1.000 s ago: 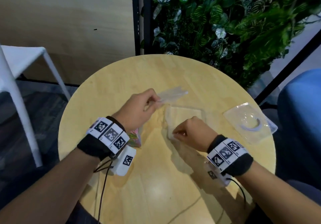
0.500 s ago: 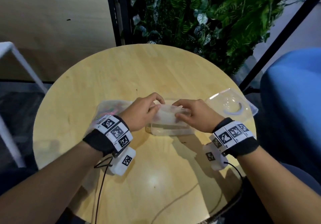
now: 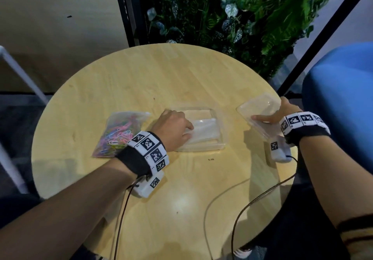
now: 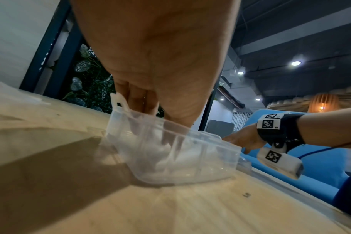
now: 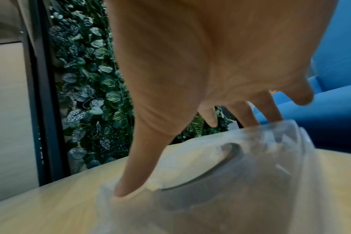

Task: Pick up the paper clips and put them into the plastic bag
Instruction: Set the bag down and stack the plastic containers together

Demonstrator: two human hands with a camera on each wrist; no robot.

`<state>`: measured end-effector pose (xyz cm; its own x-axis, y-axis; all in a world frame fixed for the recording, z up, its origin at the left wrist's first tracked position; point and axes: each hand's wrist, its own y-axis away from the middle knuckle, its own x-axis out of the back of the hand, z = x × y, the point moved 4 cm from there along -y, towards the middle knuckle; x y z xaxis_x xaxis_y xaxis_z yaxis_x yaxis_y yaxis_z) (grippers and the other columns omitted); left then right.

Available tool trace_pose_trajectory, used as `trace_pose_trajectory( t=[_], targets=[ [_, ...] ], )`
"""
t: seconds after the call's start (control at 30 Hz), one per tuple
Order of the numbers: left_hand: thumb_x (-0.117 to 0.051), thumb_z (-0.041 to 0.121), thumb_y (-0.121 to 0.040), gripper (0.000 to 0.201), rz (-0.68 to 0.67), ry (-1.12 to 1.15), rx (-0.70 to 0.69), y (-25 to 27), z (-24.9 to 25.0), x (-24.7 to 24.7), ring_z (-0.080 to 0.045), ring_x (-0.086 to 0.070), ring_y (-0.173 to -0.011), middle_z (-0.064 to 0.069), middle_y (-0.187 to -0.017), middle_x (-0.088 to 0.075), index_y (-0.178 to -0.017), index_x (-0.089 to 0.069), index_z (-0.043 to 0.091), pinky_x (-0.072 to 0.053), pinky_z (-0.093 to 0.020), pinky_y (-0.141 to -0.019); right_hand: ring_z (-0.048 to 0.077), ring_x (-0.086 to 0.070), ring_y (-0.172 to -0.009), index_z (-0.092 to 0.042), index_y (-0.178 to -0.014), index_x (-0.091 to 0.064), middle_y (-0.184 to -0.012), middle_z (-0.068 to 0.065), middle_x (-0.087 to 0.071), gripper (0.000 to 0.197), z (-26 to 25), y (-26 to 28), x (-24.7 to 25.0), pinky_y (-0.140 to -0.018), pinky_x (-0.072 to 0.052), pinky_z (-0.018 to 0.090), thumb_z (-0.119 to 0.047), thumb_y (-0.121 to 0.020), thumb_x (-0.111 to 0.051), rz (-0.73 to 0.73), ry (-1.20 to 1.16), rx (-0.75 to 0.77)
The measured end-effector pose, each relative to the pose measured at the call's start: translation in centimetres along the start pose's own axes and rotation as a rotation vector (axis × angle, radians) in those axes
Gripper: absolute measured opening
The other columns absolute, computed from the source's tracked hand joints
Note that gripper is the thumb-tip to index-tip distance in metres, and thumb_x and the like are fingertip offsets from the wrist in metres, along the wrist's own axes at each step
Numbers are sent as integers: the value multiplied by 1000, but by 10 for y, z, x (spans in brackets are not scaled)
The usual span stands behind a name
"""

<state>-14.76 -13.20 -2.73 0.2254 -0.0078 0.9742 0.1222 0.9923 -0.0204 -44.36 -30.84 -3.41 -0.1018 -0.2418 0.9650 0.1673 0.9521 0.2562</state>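
Note:
A clear plastic bag (image 3: 119, 134) filled with coloured paper clips (image 3: 121, 132) lies flat on the left of the round table. Just to its right stands a clear plastic box (image 3: 220, 142) with folded white plastic (image 3: 205, 132) inside. My left hand (image 3: 181, 126) reaches into that box (image 4: 190, 158), and its fingers (image 4: 136, 101) press down on the folded plastic. Near the table's right edge my right hand (image 3: 270, 112) holds a clear lid (image 3: 260, 110), tilted. In the right wrist view the thumb (image 5: 130, 182) is on the near rim of the lid (image 5: 230, 174) and the other fingers are on its far rim.
The wooden table (image 3: 181, 78) is small and round. A wall of green plants (image 3: 232, 13) stands behind it, a blue seat (image 3: 339, 90) is at the right, and a white chair leg (image 3: 22, 74) is at the left. Two cables (image 3: 242, 205) trail over the near edge.
My right hand let go of the folded plastic and moved right to take the lid. My left hand pushed the folded plastic down into the box.

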Motion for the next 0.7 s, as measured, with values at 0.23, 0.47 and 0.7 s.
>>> trace_pose_trajectory(
  t=[0.23, 0.47, 0.7],
  targets=[
    [-52, 44, -99, 35, -104, -47, -8, 2, -1, 0, -19, -50, -122, 3, -127, -54, -128, -66, 33, -15, -35, -117, 43, -54, -110, -12, -128, -39, -122, 24, -53, 95, -17, 20, 26, -89, -50, 52, -70, -61, -73, 252, -55, -27],
    [-62, 37, -95, 32, 4, 93, 57, 11, -14, 17, -19, -45, -123, 4, -125, -51, -126, -64, 30, -23, -33, -113, 26, -63, -83, -14, -108, -48, -93, 4, -62, 32, -60, 75, 65, -73, -55, 45, -44, -96, -45, 512, -770, 371],
    [-62, 34, -95, 26, 91, 356, 367, 34, -43, 31, -25, -60, -102, -3, -112, -50, -118, -60, 20, -50, -41, -94, 15, -48, -56, -14, -100, -52, -72, 1, -49, 26, -98, 122, 17, -40, -44, 24, -39, -100, -43, 22, -1035, 404]
  ],
)
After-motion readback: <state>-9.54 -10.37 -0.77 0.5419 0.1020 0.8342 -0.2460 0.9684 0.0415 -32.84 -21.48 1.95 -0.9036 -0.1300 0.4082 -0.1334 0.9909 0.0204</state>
